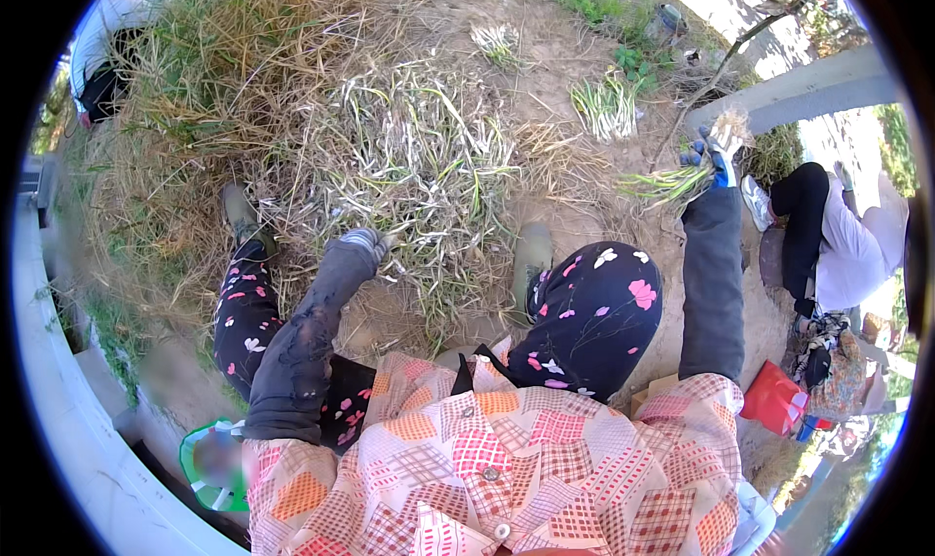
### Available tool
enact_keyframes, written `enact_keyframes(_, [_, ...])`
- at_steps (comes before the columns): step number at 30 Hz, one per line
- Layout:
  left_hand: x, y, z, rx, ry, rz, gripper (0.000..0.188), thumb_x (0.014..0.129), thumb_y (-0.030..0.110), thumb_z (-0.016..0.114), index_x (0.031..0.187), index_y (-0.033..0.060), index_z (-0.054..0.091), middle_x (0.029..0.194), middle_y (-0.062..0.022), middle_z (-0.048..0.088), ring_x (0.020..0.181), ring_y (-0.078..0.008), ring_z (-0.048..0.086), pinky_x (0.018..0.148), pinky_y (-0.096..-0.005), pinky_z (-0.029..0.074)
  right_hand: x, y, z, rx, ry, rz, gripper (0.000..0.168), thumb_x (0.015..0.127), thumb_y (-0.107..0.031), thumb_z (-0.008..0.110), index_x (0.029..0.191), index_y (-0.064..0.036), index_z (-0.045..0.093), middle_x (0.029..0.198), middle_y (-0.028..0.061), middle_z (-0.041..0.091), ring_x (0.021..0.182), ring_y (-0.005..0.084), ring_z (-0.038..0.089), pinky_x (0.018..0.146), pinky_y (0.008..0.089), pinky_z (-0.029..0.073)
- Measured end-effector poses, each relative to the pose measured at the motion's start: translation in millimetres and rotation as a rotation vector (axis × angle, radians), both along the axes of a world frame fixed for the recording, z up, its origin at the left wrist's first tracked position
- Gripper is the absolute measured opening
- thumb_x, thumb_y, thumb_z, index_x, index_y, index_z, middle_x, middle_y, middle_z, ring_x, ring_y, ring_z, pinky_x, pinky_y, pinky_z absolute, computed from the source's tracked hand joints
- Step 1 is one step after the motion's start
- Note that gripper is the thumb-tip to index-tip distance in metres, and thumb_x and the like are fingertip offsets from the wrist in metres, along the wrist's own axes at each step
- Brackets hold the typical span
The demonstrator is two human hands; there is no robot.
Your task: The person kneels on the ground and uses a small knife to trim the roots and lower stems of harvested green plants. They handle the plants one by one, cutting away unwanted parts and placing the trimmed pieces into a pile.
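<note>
My right hand, in a blue and white glove, reaches out to the far right. It grips a bunch of green onions, with pale roots at the upper end and green leaves hanging to the left. My left hand, in a grey striped glove, is low at the near left side of a loose heap of onion leaves and peelings. Its fingers are mostly hidden, so whether it holds anything is unclear. A sorted bundle of green onions lies on the soil beyond my right knee, and a smaller bundle lies farther off.
Dry straw and grass spread on the left. A thin branch and a pale beam stand near my right hand. One person sits at the right; another is at the far left. A red bag stands at the right.
</note>
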State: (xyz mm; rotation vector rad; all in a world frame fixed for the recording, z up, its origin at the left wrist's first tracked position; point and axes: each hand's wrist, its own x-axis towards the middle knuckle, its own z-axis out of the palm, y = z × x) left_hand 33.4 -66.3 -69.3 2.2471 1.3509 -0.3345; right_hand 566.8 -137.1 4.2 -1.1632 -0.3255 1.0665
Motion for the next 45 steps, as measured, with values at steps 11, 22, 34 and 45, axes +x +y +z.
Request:
enact_keyframes(11, [-110.8,31.7,-84.6,-0.518,-0.661,1.543,0.028,0.084,0.035,0.039,0.071,0.0130,0.051,0.051,0.0013,0.042,0.041,-0.0165,0.038,0.044,-0.0337,0.037,81.4,-19.9,-61.6,-0.015,0.186,-0.431,0.018,0.074,-0.030,0.057,0.083,-0.015,0.053,0.073,0.0015,0.055,0.063,0.0181,0.050,0.065,0.0370,0.045])
enact_keyframes(22, [-70.2,36.6,-8.9,0.044,0.305,0.310,0.048,0.075,0.037,0.053,0.114,0.0097,0.043,0.103,-0.0112,0.053,0.090,-0.0262,0.052,0.079,-0.0341,0.040,79.6,-57.8,-85.6,-0.149,0.001,-0.218,0.045,0.076,-0.028,0.054,0.115,-0.011,0.039,0.089,0.0053,0.049,0.068,0.0175,0.050,0.059,0.0328,0.046])
enact_keyframes(34, [16.7,39.4,71.4,0.053,-0.276,0.256,0.028,0.069,0.016,0.060,0.093,0.0029,0.055,0.084,-0.0156,0.057,0.081,-0.0287,0.054,0.072,-0.0336,0.042,65.9,246.9,-182.2,-0.212,-0.474,0.400,0.038,0.065,-0.006,0.062,0.100,-0.005,0.046,0.087,0.0064,0.055,0.070,0.0142,0.052,0.061,0.0283,0.046])
enact_keyframes(45, [13.0,66.3,19.9,-0.133,-0.037,0.113,0.032,0.074,0.026,0.054,0.100,0.0086,0.052,0.085,-0.0149,0.056,0.080,-0.0314,0.052,0.073,-0.0360,0.041,59.4,460.7,-305.8,-0.679,-1.655,0.580,0.065,0.064,-0.031,0.056,0.115,0.000,0.033,0.118,0.0102,0.042,0.106,0.0209,0.042,0.087,0.0322,0.033])
